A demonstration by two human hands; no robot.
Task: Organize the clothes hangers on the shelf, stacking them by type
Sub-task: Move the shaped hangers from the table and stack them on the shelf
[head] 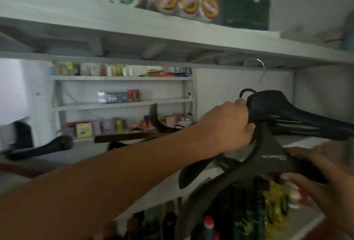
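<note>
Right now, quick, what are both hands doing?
Left hand: gripping the stack of black hangers at the neck.
Right hand: holding the printed black hanger, fingers curled round its arm.

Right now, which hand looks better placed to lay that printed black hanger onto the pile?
Probably the right hand: it holds the printed hanger just below the black hanger stack, while the left hand grips the stack's necks.

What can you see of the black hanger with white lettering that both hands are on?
The black hanger with white lettering looks like matte plastic, broad-shouldered, with a wide triangular centre whose blurred white print is unreadable. It is tilted, one arm sweeping down to the lower left. The left hand grips near its neck; the right hand holds its right arm, fingers under and thumb on top. It is held beside the black hanger stack.
</note>
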